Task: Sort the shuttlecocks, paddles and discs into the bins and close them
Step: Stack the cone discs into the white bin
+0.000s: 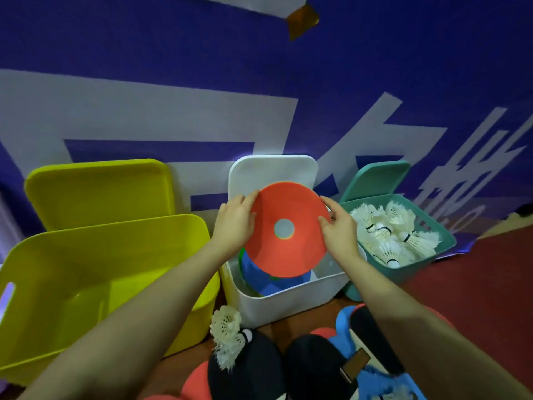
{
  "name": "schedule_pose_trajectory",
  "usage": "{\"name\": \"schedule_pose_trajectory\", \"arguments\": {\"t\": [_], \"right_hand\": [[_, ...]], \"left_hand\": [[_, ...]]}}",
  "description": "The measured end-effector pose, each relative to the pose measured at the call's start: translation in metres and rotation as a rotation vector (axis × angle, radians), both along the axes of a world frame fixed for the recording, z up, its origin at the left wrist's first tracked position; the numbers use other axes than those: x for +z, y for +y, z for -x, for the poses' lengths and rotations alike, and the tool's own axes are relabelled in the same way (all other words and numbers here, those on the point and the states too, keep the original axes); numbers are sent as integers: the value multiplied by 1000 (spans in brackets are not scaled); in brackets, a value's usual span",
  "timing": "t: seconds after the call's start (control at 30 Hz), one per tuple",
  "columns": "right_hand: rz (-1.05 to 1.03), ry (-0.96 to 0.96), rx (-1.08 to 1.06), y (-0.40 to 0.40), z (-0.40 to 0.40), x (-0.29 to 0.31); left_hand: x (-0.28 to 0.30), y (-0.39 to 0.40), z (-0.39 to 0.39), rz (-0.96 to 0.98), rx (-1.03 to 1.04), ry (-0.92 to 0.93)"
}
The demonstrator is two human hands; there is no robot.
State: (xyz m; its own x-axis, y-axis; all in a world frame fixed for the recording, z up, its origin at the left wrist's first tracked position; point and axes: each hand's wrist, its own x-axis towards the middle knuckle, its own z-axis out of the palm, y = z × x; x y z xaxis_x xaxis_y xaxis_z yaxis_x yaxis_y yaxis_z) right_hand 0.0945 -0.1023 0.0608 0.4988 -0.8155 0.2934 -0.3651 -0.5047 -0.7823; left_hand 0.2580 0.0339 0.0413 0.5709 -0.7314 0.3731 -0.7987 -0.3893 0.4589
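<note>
A dark red floor (476, 284) runs up to a blue banner (375, 67) hung as a backdrop, and three open bins sit in a row against it. Nearest the person, below both forearms, lies the unsorted pile: black paddles (314, 368), a loose shuttlecock (227, 339) resting on one of them, and red and blue pieces whose kind I cannot tell. Above that, the left hand (235, 223) and right hand (340, 229) each pinch an opposite edge of an orange disc (285, 229), holding it tilted just over the white bin (288, 301), where a blue disc (259, 275) already lies. Left of the left hand stands the yellow bin (86, 284), which looks empty; right of the right hand is the teal bin (438, 249), full of white shuttlecocks (395, 235). Each bin's lid leans upright behind it. The step in hand appears to be discs; the next move probably calls for lowering the orange disc flat onto the blue one and letting go, with paddles, stray shuttlecocks and lids to follow. The banner carries large white characters, cropped and unreadable; no brand shows.
</note>
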Motion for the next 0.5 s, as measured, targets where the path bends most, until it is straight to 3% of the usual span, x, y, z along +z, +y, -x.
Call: {"name": "schedule_pose_trajectory", "arguments": {"t": [0.17, 0.27, 0.37, 0.5], "right_hand": [[-47, 193, 10, -27, -8, -49], [-58, 334, 60, -34, -10, -68], [-21, 523, 83, -38, -11, -74], [66, 577, 145, -30, -8, -69]], "left_hand": [[-43, -24, -13, -97, -91, 54], [-58, -31, -15, -263, -78, 53], [-57, -34, -11, -416, -24, 9], [-48, -27, -4, -436, -2, -76]]}}
